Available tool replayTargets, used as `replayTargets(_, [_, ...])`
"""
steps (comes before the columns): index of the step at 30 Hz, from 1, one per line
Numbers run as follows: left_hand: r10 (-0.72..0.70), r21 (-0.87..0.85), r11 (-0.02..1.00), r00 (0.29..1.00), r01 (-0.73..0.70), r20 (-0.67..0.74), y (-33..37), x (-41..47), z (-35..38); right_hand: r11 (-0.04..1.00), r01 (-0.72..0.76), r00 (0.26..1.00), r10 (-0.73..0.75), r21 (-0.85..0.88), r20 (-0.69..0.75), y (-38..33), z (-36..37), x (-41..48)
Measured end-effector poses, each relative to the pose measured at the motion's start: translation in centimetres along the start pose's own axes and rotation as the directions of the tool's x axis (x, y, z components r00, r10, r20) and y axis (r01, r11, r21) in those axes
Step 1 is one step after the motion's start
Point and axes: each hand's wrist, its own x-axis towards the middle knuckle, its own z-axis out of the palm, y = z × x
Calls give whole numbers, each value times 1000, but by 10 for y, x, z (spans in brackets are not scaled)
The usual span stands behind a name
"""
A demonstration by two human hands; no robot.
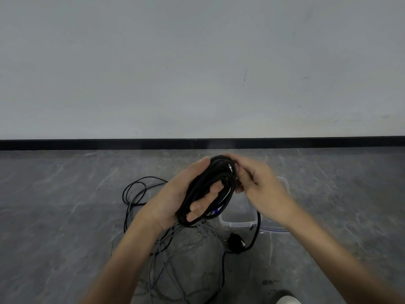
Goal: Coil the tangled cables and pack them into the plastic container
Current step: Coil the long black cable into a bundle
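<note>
Left grip [173, 194] curls round my one black cable coil [203, 183]; right grip [260, 183] pinches its top. One clear container [238, 223] sits on the floor [65, 216] below, beside loose tangled cables [135, 194].

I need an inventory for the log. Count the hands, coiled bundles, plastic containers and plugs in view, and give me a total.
Hands: 2, the left hand and the right hand
Coiled bundles: 1, the black coil, held by both hands
Plastic containers: 1, the clear container on the floor
Plugs: 1, the black plug on the floor
Total: 5
</note>
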Motion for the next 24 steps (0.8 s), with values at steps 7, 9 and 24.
replayTargets(7, [137,-31,990,990,-138,-29,0,-3,6,998,-48,995,45,32,90,-5,3,-3])
replayTargets(9, [151,-69,986,987,-154,-53,0,-3,7,998,-62,992,62,1,109,-5,7,-4])
replayTargets(24, [380,-76,886,810,-458,-446,3,3,9,886,-463,820,415,30,393,-3,36,-18])
